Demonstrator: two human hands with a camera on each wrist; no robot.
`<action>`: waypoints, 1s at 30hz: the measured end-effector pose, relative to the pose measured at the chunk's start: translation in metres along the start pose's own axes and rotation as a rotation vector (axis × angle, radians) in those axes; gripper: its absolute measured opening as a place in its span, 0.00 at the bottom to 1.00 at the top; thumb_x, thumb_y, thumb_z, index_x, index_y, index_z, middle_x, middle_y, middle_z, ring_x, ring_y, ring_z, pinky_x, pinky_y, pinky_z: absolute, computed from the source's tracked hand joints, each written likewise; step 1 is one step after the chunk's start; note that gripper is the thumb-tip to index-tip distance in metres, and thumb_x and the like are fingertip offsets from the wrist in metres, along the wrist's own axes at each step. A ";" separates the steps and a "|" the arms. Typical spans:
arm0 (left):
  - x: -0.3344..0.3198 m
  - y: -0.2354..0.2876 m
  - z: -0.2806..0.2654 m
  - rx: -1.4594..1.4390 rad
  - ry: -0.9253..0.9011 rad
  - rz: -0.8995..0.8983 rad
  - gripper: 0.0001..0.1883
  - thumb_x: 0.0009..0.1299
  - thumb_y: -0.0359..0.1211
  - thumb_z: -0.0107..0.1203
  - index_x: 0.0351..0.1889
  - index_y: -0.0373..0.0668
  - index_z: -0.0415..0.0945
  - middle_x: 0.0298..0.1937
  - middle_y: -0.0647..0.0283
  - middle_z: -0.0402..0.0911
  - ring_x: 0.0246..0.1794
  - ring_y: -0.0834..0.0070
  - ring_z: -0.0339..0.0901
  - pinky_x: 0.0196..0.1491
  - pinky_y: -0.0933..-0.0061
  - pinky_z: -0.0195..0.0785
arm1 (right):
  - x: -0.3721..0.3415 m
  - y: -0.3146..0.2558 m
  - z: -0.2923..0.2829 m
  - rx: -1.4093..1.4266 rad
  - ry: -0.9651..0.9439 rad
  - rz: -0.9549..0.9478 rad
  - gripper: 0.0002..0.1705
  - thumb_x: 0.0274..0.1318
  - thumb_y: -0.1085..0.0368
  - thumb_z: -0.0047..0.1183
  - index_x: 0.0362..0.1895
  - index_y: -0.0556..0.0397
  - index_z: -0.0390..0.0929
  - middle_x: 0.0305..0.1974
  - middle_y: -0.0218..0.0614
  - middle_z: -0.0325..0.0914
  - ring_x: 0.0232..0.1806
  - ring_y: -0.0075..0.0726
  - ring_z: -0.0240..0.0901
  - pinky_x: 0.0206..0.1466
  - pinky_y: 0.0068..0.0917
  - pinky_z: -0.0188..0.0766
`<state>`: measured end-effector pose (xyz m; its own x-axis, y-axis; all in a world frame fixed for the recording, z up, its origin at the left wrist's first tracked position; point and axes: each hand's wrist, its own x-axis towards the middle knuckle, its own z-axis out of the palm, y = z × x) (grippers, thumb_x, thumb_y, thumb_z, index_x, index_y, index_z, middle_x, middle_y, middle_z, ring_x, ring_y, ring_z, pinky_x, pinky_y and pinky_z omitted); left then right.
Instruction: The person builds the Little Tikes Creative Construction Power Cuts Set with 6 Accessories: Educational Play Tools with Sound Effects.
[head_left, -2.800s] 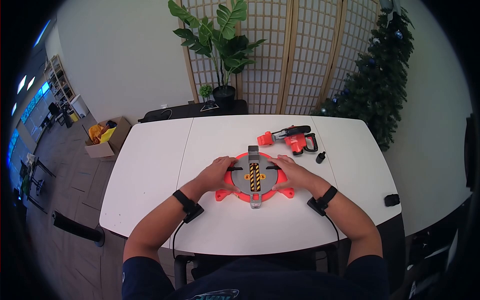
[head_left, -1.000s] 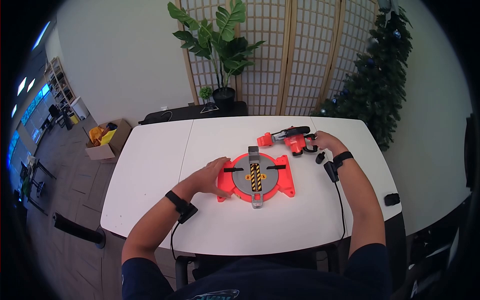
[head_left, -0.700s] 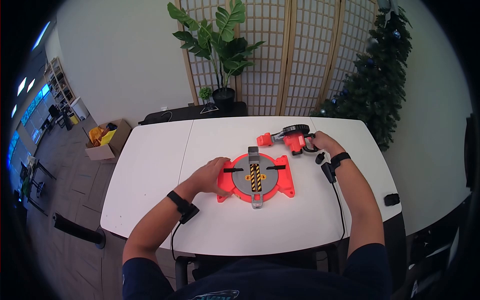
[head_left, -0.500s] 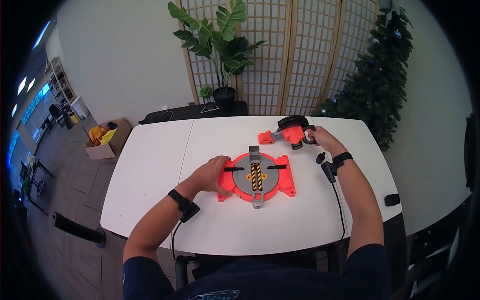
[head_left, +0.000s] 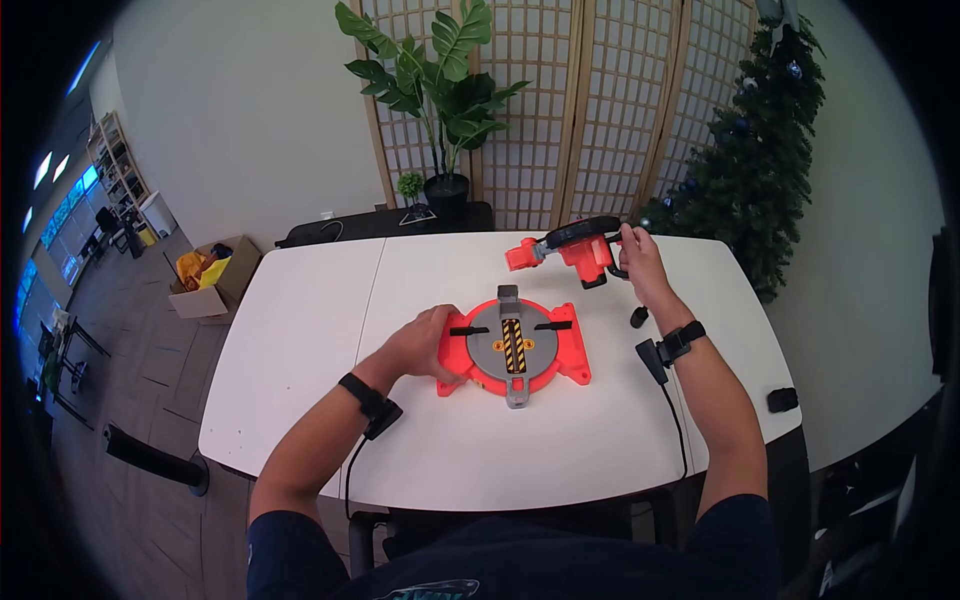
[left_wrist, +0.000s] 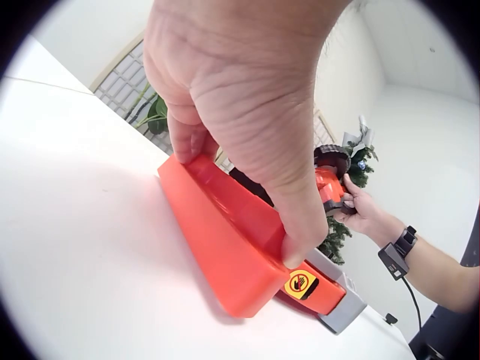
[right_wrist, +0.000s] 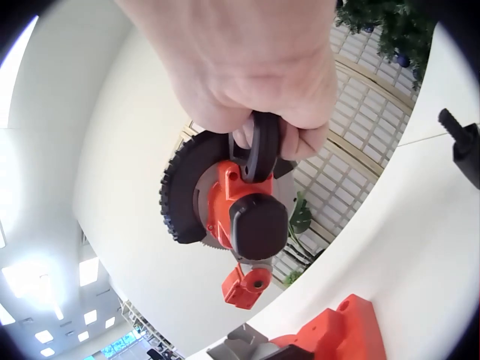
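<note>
A red base with a grey round plate [head_left: 485, 350] and a yellow-black striped strip lies on the white table. My left hand [head_left: 418, 345] grips its left end; the left wrist view shows fingers over the far edge and the thumb on the near side of the red end [left_wrist: 217, 240]. My right hand [head_left: 645, 262] holds the black handle [right_wrist: 264, 146] of a red and black toy saw [head_left: 588, 258], raised behind the base at the right. The saw's red foot [right_wrist: 246, 287] hangs apart from the base.
A small black piece [head_left: 639, 317] with a threaded stem stands near my right wrist. A black object [head_left: 782, 400] lies at the table's [head_left: 300, 340] right edge. Behind the table are a potted plant [head_left: 447, 190], a lattice screen and a decorated tree [head_left: 750, 170].
The right hand has left the base, taken hold of the saw's handle and lifted the saw up. The left hand has stayed on the base, which has shifted slightly away from the body.
</note>
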<state>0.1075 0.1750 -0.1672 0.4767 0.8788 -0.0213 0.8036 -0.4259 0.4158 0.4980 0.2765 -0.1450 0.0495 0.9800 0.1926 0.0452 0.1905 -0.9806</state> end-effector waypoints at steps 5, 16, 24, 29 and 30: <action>0.004 -0.006 0.004 -0.016 -0.009 -0.037 0.58 0.41 0.52 0.80 0.66 0.35 0.60 0.63 0.45 0.72 0.65 0.55 0.71 0.67 0.64 0.68 | -0.007 -0.016 -0.001 0.128 -0.051 -0.197 0.20 0.75 0.48 0.45 0.35 0.49 0.69 0.17 0.16 0.55 0.17 0.12 0.47 0.20 0.19 0.42; 0.005 -0.003 -0.010 -0.193 0.000 -0.105 0.62 0.50 0.58 0.76 0.74 0.32 0.54 0.71 0.41 0.65 0.72 0.53 0.65 0.72 0.59 0.60 | -0.052 -0.041 0.013 0.088 -0.125 -0.436 0.17 0.74 0.53 0.49 0.34 0.50 0.66 0.22 0.20 0.65 0.20 0.12 0.53 0.24 0.18 0.51; 0.016 0.034 -0.032 -0.643 0.143 0.028 0.31 0.67 0.47 0.67 0.59 0.33 0.75 0.55 0.51 0.82 0.59 0.61 0.79 0.64 0.63 0.70 | -0.085 -0.060 0.026 -0.197 -0.153 -0.666 0.20 0.67 0.53 0.59 0.32 0.54 0.69 0.21 0.28 0.73 0.24 0.17 0.68 0.28 0.18 0.64; 0.019 0.037 -0.029 -0.584 0.126 -0.021 0.26 0.64 0.43 0.70 0.53 0.34 0.79 0.47 0.55 0.86 0.51 0.65 0.83 0.58 0.66 0.74 | -0.104 -0.071 0.036 -0.302 -0.202 -0.809 0.21 0.59 0.53 0.66 0.31 0.53 0.70 0.20 0.33 0.77 0.21 0.30 0.75 0.27 0.24 0.70; 0.019 0.037 -0.027 -0.562 0.146 0.002 0.25 0.63 0.42 0.71 0.51 0.34 0.80 0.45 0.56 0.87 0.50 0.66 0.84 0.57 0.66 0.75 | -0.101 -0.067 0.035 -0.410 -0.149 -0.893 0.22 0.54 0.50 0.68 0.29 0.51 0.71 0.20 0.33 0.77 0.20 0.37 0.73 0.28 0.29 0.69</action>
<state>0.1363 0.1815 -0.1275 0.3923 0.9155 0.0891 0.4707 -0.2830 0.8357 0.4552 0.1665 -0.1004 -0.2956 0.4892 0.8206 0.3478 0.8551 -0.3845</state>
